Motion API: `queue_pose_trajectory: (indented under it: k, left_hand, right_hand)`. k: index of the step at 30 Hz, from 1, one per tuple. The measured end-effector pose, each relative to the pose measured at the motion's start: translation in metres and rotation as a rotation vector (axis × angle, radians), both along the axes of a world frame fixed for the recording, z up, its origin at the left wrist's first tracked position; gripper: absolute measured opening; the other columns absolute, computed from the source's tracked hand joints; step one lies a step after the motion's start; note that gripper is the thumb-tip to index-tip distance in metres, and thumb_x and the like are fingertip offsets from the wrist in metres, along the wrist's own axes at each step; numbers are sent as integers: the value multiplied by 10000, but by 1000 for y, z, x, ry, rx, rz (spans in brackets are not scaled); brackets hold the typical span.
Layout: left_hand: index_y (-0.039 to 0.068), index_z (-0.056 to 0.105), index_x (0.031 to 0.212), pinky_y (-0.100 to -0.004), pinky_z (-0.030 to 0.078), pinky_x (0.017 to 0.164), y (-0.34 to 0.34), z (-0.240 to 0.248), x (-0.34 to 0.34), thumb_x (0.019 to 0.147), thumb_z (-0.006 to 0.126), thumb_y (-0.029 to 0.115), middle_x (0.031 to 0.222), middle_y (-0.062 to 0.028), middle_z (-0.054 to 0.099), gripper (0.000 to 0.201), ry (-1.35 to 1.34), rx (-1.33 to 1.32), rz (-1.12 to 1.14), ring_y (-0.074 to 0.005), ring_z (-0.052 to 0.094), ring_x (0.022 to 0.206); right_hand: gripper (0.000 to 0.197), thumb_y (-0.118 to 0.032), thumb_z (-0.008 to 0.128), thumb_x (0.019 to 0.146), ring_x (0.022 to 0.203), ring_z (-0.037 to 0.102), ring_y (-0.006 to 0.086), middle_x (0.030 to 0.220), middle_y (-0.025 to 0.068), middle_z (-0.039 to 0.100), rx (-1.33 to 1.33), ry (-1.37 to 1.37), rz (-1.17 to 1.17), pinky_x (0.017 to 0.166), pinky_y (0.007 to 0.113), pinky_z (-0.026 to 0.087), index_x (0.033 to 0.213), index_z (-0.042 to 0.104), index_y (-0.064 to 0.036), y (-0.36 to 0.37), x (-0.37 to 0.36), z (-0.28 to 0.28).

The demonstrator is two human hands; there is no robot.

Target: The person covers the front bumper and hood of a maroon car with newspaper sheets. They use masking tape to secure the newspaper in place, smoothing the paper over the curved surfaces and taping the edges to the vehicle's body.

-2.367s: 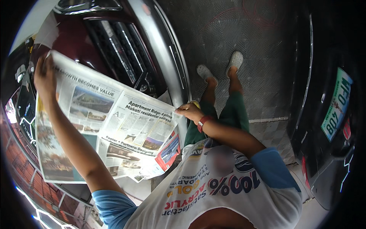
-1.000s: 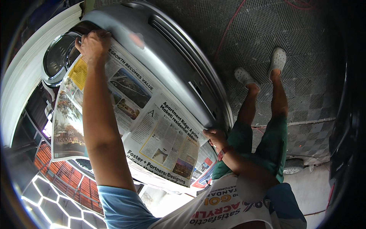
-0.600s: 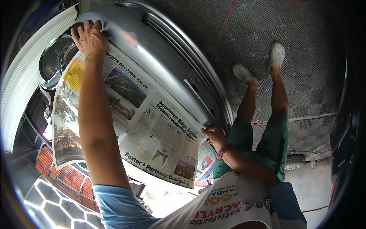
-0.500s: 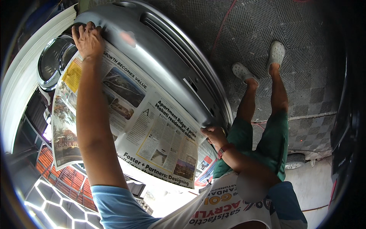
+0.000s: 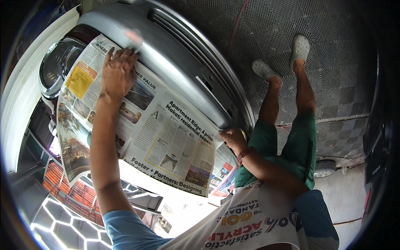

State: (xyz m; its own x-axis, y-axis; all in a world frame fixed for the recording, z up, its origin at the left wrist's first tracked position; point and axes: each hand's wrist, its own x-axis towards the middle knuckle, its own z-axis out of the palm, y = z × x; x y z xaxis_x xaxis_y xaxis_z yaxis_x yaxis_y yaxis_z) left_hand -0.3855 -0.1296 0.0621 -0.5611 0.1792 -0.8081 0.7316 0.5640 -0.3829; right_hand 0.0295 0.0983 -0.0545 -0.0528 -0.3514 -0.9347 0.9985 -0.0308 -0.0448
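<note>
Along the inner edge of the grey bumper (image 5: 166,46), your newspaper (image 5: 179,143) is spread lengthwise, top edge up against the bumper, the rest draping away toward the bottom L. One end of the sheet reaches nr the bumper's far L corner, just beside the round headlight (image 5: 52,68); the other stops nr the bumper's R end, by your green shorts (image 5: 298,143). Sheet's bottom L corner curls loose.

Your L hand (image 5: 118,75) is palm down on the paper close to that top edge, fingers a bit spread, tips by the bumper's edge & nr a reddish patch (image 5: 134,36) on the grey. Grip there's relaxed: it just rests flat on the sheet.

Your R hand (image 5: 234,140), w/ a red watch (image 5: 241,157) on the wrist, is at the sheet's top R corner, fingers curled in. Can't tell if it pinches the paper or holds smth else; a bit of yellow (image 5: 243,133) peeks out beside the knuckles, too small to ID.

Past the bumper's outer edge, your pale clogs (image 5: 300,48) are on the dark textured floor (image 5: 341,62), w/ a thin red line (image 5: 237,25) running btwn them & the bumper.
</note>
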Motion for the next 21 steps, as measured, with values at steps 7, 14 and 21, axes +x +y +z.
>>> queue_pose_trajectory:
  k: [7, 14, 21]
  left_hand:
    - [142, 688, 1392, -431, 253, 1324, 8, 4, 33, 1071, 505, 271, 1505, -45, 631, 391, -61, 82, -25, -193, 527, 1444]
    - [104, 680, 1423, -450, 204, 1343, 25, 11, 82, 1109, 393, 319, 1498, -58, 644, 477, -164, 161, 20, -196, 504, 1474]
    - [83, 659, 1430, -508, 259, 1330, 41, 12, 127, 1073, 507, 259, 1492, -98, 620, 426, -175, 288, 18, -249, 509, 1466]
  right_hand:
    - [387, -359, 767, 974, 806, 679, 164, 856, 89, 756, -35, 31, 70, 735, 364, 532, 1016, 804, 24, 4, 4, -5]
    - [416, -409, 725, 984, 878, 756, 261, 915, 179, 795, -37, 95, 170, 795, 406, 570, 1029, 821, -7, 5, 4, -7]
    - [453, -425, 721, 993, 788, 756, 256, 858, 204, 787, 22, 204, 275, 743, 410, 559, 1017, 817, 17, 15, -18, 4]
